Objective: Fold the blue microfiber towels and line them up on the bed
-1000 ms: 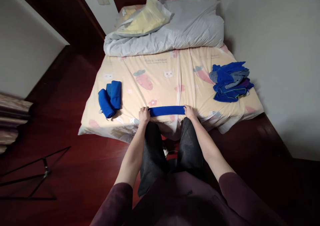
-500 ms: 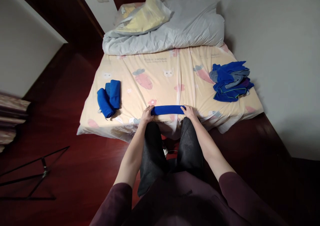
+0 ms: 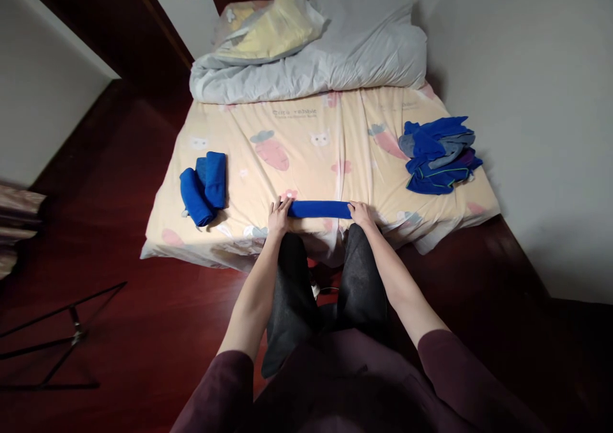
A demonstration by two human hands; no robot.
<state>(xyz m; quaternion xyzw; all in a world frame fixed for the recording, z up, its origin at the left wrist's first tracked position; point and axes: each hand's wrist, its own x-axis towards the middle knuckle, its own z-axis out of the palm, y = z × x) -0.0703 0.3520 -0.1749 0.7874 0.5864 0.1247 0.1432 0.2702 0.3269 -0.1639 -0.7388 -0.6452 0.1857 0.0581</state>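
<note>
A blue folded cloth [image 3: 320,209] lies as a long narrow strip across the near edge of the bed, in front of my knees. At its left end, my left hand [image 3: 278,217] rests with the fingers apart, their tips touching the cloth's end. My right hand [image 3: 361,214] has its thumb and fingers closed round the right end. To the left lie several rolled blue cloths [image 3: 215,181] side by side. A loose, crumpled pile of blue and grey cloths [image 3: 440,155] sits at the bed's right side.
The bed [image 3: 306,152] has a yellow sheet with carrot and rabbit prints. A grey quilt [image 3: 368,43] and a yellow pillow [image 3: 280,30] are bunched at its head. On the red floor at left stand black metal legs [image 3: 71,337]. A white wall [image 3: 536,133] flanks the right.
My left hand has shifted slightly left and its fingers have spread at the cloth's end. The right hand stays at the other end. The view has moved a little to the right.
</note>
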